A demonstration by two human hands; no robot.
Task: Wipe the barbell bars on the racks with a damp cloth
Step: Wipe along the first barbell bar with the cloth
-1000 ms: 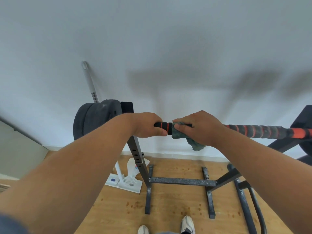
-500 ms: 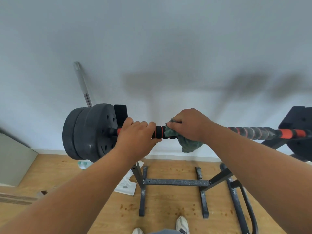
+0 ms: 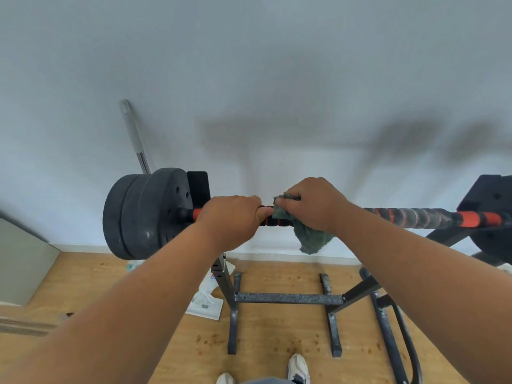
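**Both hands on the bar, cloth under the right**

The bar (image 3: 415,217) lies level across the rack (image 3: 288,298), running left to right in front of the wall (image 3: 249,65). The left hand (image 3: 230,217) is curled round the bar just right of the two dark plates (image 3: 144,214) at its left end. The right hand (image 3: 313,206), just beside it, grips a green cloth (image 3: 310,236) against the bar; the cloth's loose end hangs below. Right of that hand the bar shows red and grey wrapping. On the wood floor (image 3: 110,286), a white mop head (image 3: 205,306) lies left of the rack, its handle (image 3: 133,134) leaning on the wall. Two shoes (image 3: 297,367) show at the near edge.
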